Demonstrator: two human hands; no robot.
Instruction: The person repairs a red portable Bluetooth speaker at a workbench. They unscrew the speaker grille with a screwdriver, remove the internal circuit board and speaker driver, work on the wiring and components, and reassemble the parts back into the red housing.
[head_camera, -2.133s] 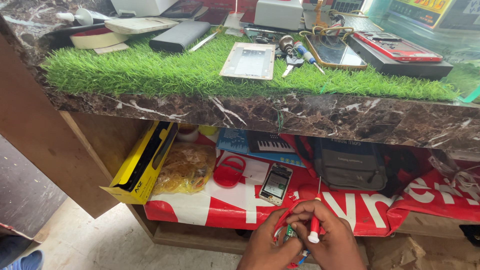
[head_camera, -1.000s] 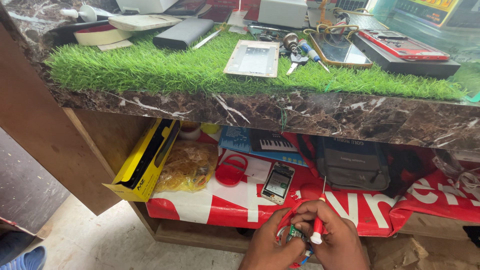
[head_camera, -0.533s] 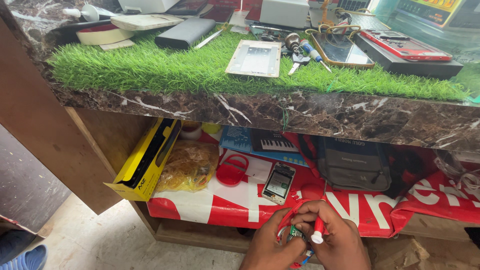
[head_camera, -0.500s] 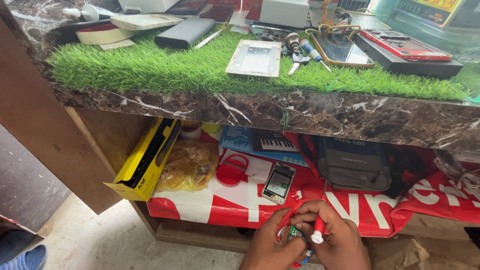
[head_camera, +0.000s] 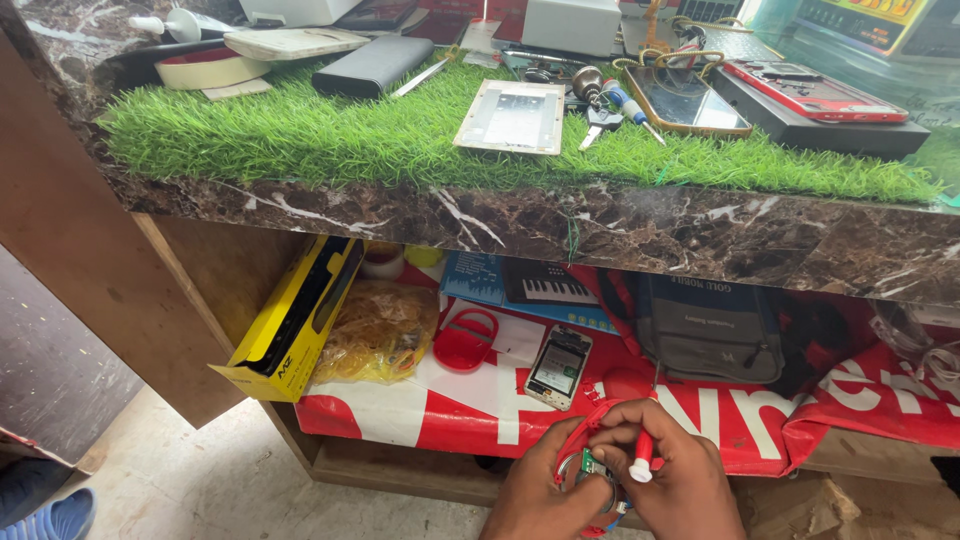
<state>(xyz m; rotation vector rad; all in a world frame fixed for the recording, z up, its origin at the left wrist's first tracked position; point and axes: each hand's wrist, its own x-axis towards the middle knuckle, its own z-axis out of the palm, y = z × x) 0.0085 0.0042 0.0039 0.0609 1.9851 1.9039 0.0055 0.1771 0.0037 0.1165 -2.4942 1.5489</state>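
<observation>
Both hands work close together at the bottom edge of the head view, below the shelf. My left hand (head_camera: 535, 492) grips a small green circuit board (head_camera: 590, 468) with red and blue wires hanging from it. My right hand (head_camera: 680, 485) holds a thin tool with a red and white handle (head_camera: 642, 458), its tip pointing up toward the shelf. The fingers of both hands hide most of the board.
A marble counter (head_camera: 640, 225) topped with green artificial grass (head_camera: 330, 135) carries a metal frame (head_camera: 512, 116), phones, a power bank and screwdrivers. On the shelf below lie a yellow box (head_camera: 295, 320), a bag of rubber bands (head_camera: 378, 330), a small phone (head_camera: 560, 367) and a grey pouch (head_camera: 705, 330).
The hands stay in nearly the same place, with small finger movements on the board. The camera view has shifted slightly.
</observation>
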